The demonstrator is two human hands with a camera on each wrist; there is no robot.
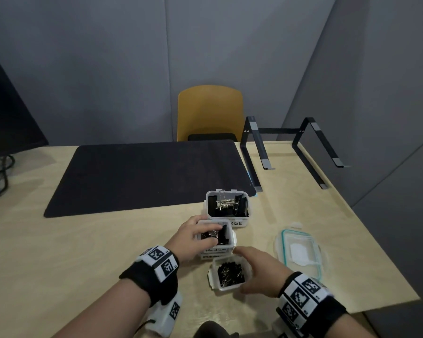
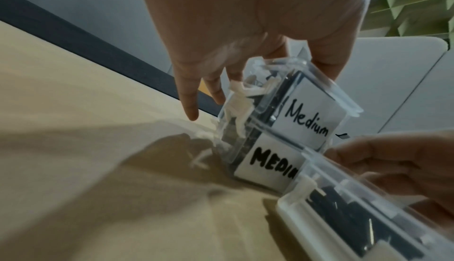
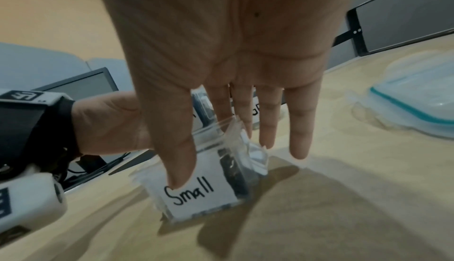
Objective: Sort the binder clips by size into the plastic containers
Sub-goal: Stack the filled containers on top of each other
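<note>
Three clear plastic containers of black binder clips stand in a row near the table's front. The farthest, the large container (image 1: 239, 222), stands alone. My left hand (image 1: 193, 236) grips the medium container (image 1: 231, 236) from above, its fingers and thumb over opposite rims; in the left wrist view that container (image 2: 307, 117) carries two "Medium" labels, one above the other. My right hand (image 1: 257, 272) holds the small container (image 1: 230, 276) nearest me. In the right wrist view my thumb presses the "Small" label of this container (image 3: 203, 193) and the fingers (image 3: 299, 129) reach down its far side.
A clear lid with a teal seal (image 1: 299, 250) lies flat to the right of the containers. A black desk mat (image 1: 144, 174) covers the table's middle. At the back right stands a black laptop stand (image 1: 293, 147). Behind the table is a yellow chair (image 1: 209, 111), and a monitor (image 1: 5, 118) sits far left.
</note>
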